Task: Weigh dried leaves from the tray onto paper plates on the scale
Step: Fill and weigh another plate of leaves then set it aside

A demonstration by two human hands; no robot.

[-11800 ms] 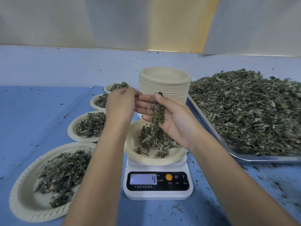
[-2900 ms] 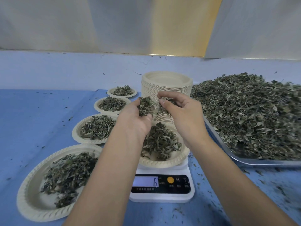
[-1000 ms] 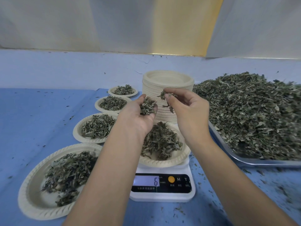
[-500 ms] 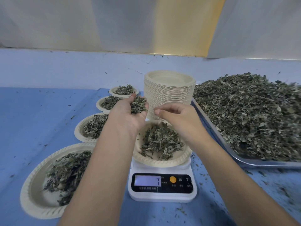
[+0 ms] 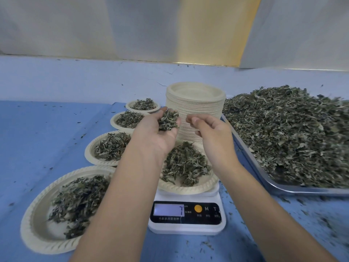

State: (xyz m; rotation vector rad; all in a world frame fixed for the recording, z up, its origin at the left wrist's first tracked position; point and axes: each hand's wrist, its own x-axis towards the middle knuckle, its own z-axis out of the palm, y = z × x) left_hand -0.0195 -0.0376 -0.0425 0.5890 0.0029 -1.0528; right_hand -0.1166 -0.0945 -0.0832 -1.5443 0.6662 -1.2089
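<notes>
A white scale stands at the centre, its display reading 7. On it sits a paper plate with a mound of dried leaves. My left hand hovers over the plate's far left side and cups a clump of dried leaves in its curled fingers. My right hand hangs over the plate's far right side, fingers curled, thumb near the forefinger, no leaf visible in it. A metal tray on the right carries a big heap of dried leaves.
A tall stack of empty paper plates stands behind the scale. Several filled plates line up on the left, the nearest at front left and the farthest at the back. Leaf crumbs litter the blue table.
My right hand has let its pinch of leaves fall onto the plate and now shows none. The display went from 6 to 7. My left hand still cups its clump.
</notes>
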